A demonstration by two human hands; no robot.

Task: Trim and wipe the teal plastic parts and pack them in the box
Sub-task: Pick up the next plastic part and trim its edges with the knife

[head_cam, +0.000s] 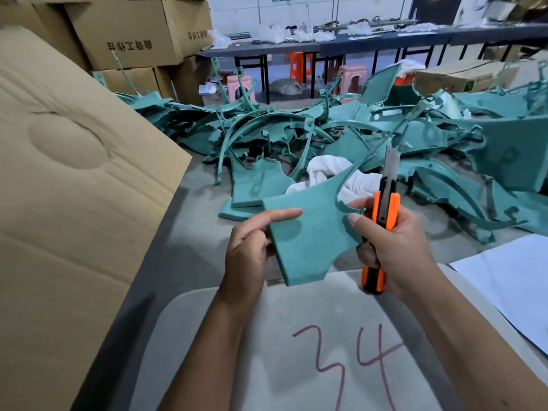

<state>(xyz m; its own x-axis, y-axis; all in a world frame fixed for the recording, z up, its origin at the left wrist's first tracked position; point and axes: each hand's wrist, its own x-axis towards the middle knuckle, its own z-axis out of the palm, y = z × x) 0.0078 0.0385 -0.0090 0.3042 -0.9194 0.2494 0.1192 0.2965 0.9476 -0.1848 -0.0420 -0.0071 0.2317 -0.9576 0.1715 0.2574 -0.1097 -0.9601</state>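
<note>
Looming at the left is the big cardboard box (68,185), its flap leaning over the table edge, probably so that finished pieces can drop in without a reach. Across the grey table (195,203) sprawls the heap of teal parts (341,134), too tangled to count, dumped within arm's length as the waiting stock. Behind it stand several stacked cartons (127,34), at least three stools (350,78) and a long bench, none in use. One white rag (323,170) lies just beyond the hands, half under a teal part, likely parked for the wiping step. A pale apron (296,336) marked 34 in red covers the lap.

One teal piece (308,232) is held up over the lap, between both hands, its flat face towards the camera, I judge for checking edges before a trim. The left hand (249,247) pinches its left edge, forefinger laid straight across the face. The right hand (397,241) is wrapped round one orange utility knife (385,215), blade out and pointing up, away from the body, while its thumb and forefinger steady the piece's right edge
</note>
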